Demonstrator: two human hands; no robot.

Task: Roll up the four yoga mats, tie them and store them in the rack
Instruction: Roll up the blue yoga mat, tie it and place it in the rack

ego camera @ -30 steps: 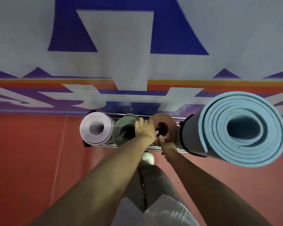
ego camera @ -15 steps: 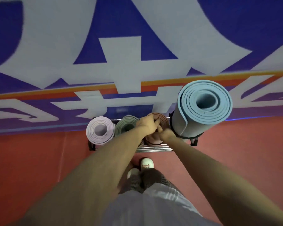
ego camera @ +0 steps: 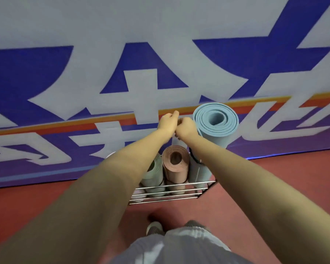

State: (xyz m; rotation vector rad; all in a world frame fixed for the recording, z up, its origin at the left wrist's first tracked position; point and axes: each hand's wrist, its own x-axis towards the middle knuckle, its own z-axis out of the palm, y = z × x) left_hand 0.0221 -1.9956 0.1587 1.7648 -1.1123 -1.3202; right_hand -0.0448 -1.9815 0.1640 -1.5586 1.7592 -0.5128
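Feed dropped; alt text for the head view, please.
The left hand and right hand hover close together, fingers curled, beside the top of the blue mat, which stands in the wire rack next to the brown mat and green mat.

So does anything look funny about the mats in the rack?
Just one thing: the blue mat pokes up far higher than the brown mat and green mat beside it in the rack. It may be longer, or not pushed fully down. Nothing looks torn or spilled.
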